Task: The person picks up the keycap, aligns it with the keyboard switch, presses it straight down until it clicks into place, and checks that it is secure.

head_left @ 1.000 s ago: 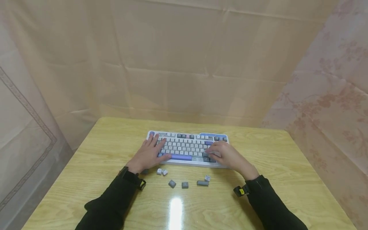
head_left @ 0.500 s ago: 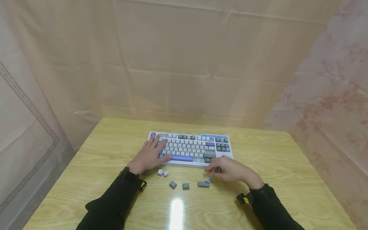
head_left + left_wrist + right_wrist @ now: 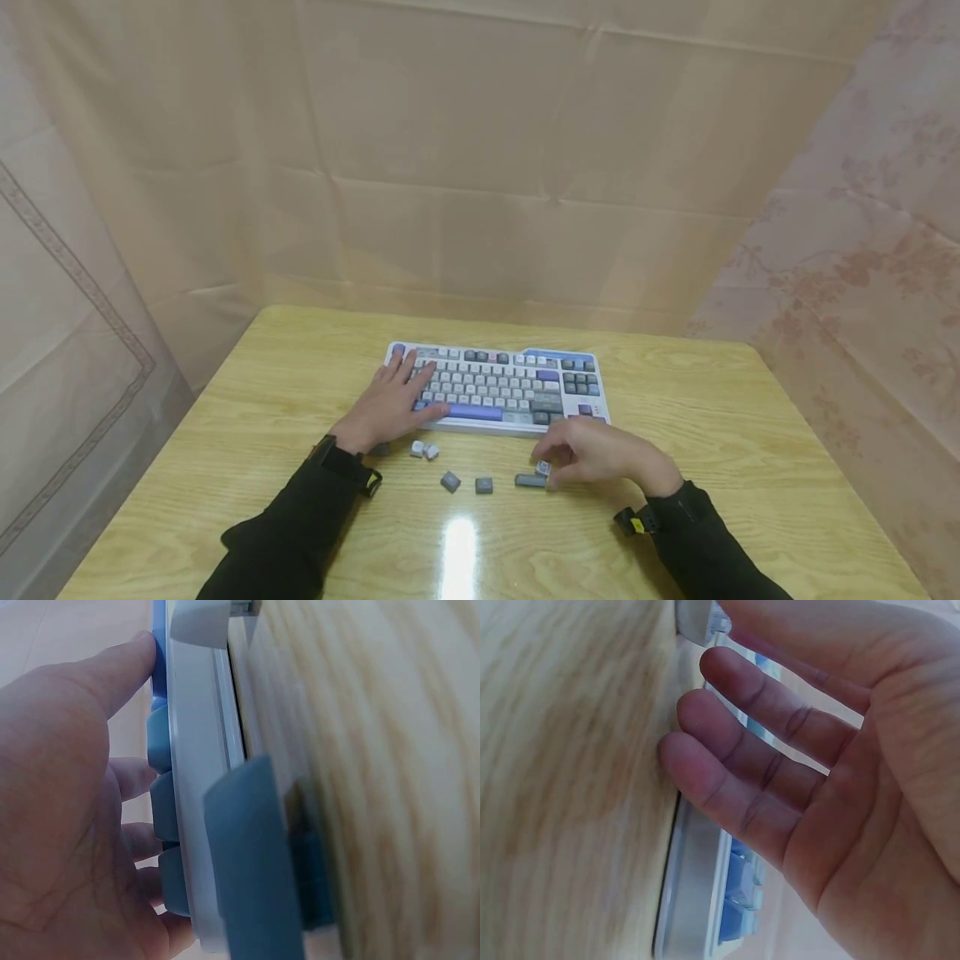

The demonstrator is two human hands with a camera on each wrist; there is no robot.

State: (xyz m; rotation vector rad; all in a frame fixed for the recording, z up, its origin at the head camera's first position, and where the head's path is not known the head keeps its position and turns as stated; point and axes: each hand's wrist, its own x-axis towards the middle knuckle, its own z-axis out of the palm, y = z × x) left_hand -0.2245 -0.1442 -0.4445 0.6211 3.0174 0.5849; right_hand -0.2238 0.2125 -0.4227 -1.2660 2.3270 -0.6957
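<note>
A white keyboard with white, grey and purple keys lies on the wooden table. My left hand rests spread over its left end, the thumb on the long purple space bar. In front of the keyboard's right end, my right hand pinches a small pale keycap between thumb and forefinger at the table top. Its other fingers are loosely curled. Against that keycap lies a long grey keycap.
Two white keycaps lie close together near my left wrist, with a dark keycap beside it. Two grey keycaps lie nearer the front. Cloth curtains hang behind the table.
My right hand has come off the keyboard's right side, moved toward the table front and closed its thumb and forefinger at the pale keycap. The left hand has stayed in place.
</note>
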